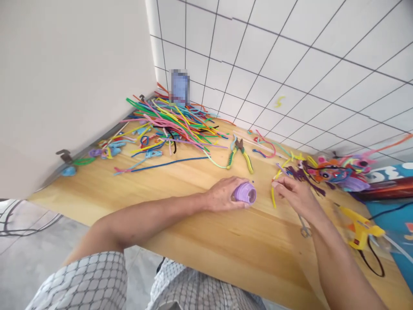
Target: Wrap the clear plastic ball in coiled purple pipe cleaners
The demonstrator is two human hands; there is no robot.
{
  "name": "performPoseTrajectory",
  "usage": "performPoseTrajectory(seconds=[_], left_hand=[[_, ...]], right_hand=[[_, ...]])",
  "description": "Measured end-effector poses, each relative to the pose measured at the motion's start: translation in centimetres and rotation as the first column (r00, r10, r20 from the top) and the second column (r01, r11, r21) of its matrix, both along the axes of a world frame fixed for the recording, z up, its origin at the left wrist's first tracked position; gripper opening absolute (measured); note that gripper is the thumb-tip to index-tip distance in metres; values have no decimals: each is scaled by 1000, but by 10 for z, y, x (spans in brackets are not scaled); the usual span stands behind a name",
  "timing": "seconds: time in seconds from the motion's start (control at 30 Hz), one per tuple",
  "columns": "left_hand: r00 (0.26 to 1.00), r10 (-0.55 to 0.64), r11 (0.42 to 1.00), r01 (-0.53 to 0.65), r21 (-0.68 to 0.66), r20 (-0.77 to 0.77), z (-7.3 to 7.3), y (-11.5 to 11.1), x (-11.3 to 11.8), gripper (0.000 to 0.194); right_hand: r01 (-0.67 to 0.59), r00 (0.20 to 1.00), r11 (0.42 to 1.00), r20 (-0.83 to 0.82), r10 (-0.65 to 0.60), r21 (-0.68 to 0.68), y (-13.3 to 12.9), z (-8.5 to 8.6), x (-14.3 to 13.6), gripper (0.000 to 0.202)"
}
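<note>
My left hand (222, 194) is wrapped round a small purple plastic bottle (245, 193). The bottle lies tilted, its open threaded neck facing right. To its right, my right hand (295, 193) is closed in a pinch just over the table, and whatever is between its fingertips is too small to make out. A yellow fuzzy craft stem (274, 200) passes right beside those fingertips; whether they touch it I cannot tell. Beyond the bottle lie pliers (239, 156) with green and yellow handles, jaws pointing at the wall.
A heap of coloured pipe cleaners (180, 122) covers the table's back left. At right are colourful fuzzy figures (342, 172), a yellow glue gun (358, 226) with a black cord, and a small metal tool (304, 230) by my right forearm. A white tiled wall (258, 56) bounds the back.
</note>
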State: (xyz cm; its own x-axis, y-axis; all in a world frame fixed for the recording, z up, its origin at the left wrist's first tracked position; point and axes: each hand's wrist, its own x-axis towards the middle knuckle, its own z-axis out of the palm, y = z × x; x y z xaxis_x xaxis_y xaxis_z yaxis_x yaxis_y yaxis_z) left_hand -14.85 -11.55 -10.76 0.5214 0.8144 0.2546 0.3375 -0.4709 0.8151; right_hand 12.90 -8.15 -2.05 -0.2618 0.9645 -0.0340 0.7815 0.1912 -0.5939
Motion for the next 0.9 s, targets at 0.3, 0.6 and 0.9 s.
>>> performPoseTrajectory(seconds=[0.3,0.6,0.9], left_hand=[[1000,-4,1000,3,-14,-19,3,-1,1,80],[1000,-9,1000,9,6,20,-3,1,6,76],[1000,-25,999,25,28,-16,-1,3,7,75]], right_hand=[[-211,970,975,139,200,72,72,11,-73,27],[-452,751,886,579,316,104,139,-16,-170,32],[-508,738,858,548,393,68,155,-27,-183,20]])
